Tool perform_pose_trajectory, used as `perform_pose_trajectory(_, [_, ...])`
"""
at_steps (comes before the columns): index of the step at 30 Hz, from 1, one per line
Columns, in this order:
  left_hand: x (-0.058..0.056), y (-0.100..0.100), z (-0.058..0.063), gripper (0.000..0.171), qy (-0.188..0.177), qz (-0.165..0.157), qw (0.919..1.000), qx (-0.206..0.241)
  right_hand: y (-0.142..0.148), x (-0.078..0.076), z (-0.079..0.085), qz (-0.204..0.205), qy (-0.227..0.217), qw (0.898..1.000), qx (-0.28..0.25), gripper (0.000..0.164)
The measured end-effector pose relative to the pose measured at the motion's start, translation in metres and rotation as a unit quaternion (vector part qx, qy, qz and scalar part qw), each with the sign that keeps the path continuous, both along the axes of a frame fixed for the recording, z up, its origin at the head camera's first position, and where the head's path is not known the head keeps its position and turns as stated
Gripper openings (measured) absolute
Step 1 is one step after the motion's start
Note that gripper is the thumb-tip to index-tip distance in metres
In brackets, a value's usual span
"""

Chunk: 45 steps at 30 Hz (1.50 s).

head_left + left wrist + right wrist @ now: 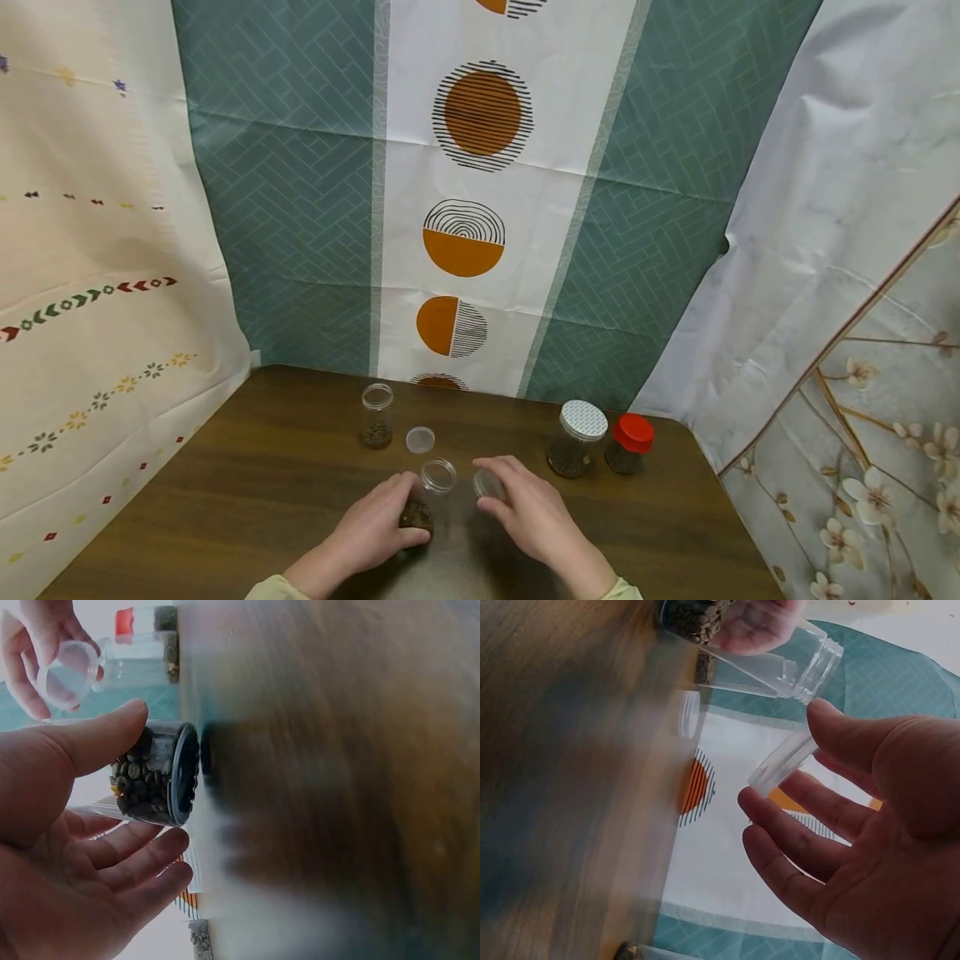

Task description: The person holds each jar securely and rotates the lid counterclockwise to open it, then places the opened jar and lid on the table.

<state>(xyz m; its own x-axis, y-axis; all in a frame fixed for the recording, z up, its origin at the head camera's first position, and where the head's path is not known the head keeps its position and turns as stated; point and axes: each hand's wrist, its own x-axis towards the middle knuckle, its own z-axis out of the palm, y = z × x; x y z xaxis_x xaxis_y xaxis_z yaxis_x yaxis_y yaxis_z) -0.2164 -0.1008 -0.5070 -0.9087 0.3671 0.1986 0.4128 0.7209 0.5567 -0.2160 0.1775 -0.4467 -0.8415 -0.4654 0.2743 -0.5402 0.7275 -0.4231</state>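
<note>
My left hand (378,521) grips a clear jar (154,776) low on its body. Dark brown pellet-like pieces fill its lower part, and its threaded mouth stands uncovered, leaning slightly toward the right hand. In the left wrist view the jar's base is close over the wooden table. My right hand (536,508) pinches a clear round lid (784,763) by its edge, between thumb and fingers. This lid is tilted on edge just right of the jar's mouth, apart from it.
At the back left stands another uncovered clear jar (377,417) with dark pieces at its bottom. A second clear lid (421,439) lies beside it. On the right stand a jar with a white patterned lid (583,421) and a smaller red-lidded jar (633,433). Patterned cloth (300,208) hangs behind the table.
</note>
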Motion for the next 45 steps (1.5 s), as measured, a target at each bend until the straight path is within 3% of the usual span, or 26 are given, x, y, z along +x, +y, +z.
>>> perform_pose_trajectory(20, [-0.014, -0.017, 0.002, 0.066, -0.005, 0.04, 0.9989, 0.022, -0.012, -0.009, -0.005, 0.006, 0.001, 1.0, 0.027, 0.039])
perform_pose_trajectory(28, [-0.019, -0.027, 0.003, 0.064, -0.033, 0.067, 0.997, 0.02, -0.022, -0.017, -0.008, 0.007, 0.012, 0.999, 0.046, 0.037])
perform_pose_trajectory(38, [-0.027, -0.041, 0.007, 0.065, -0.043, 0.095, 0.9945, 0.013, -0.035, -0.025, -0.012, 0.025, 0.028, 0.998, 0.056, 0.04])
perform_pose_trajectory(45, [-0.033, -0.051, 0.008, 0.065, -0.038, 0.097, 0.9945, 0.012, -0.044, -0.029, -0.012, 0.034, 0.017, 0.997, 0.066, 0.045])
